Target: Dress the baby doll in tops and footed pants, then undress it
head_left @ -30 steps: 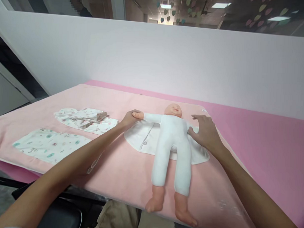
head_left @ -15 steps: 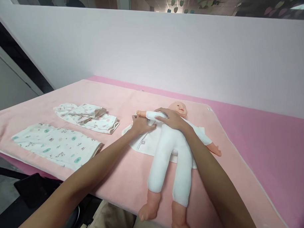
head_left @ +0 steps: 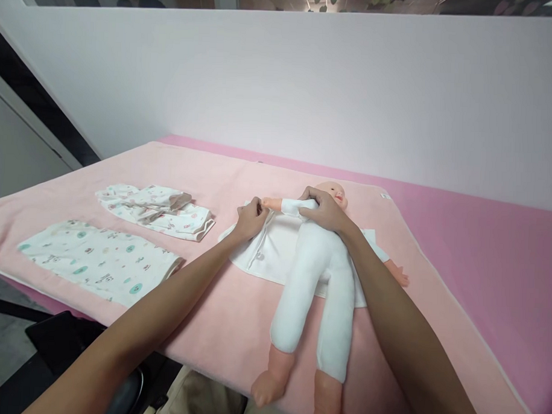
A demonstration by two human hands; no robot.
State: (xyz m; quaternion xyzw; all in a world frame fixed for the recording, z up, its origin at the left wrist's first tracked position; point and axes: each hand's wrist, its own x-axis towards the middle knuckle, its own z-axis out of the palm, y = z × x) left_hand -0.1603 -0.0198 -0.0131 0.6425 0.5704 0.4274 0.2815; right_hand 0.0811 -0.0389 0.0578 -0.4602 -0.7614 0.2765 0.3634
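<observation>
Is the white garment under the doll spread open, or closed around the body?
Spread open: the white garment lies beneath the doll and out to its side, not covering the visible belly.

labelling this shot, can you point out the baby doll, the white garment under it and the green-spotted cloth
Baby doll [head_left: 317,251]: head view, on its white lower torso.
White garment [head_left: 277,249]: head view, on the spread part beside the doll.
Green-spotted cloth [head_left: 99,260]: head view, mid-surface.

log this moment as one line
doll: face up, partly over white garment | left hand: at garment, beside doll's hand | right hand: around doll's arm | printed clothes: left, on pink blanket
</observation>
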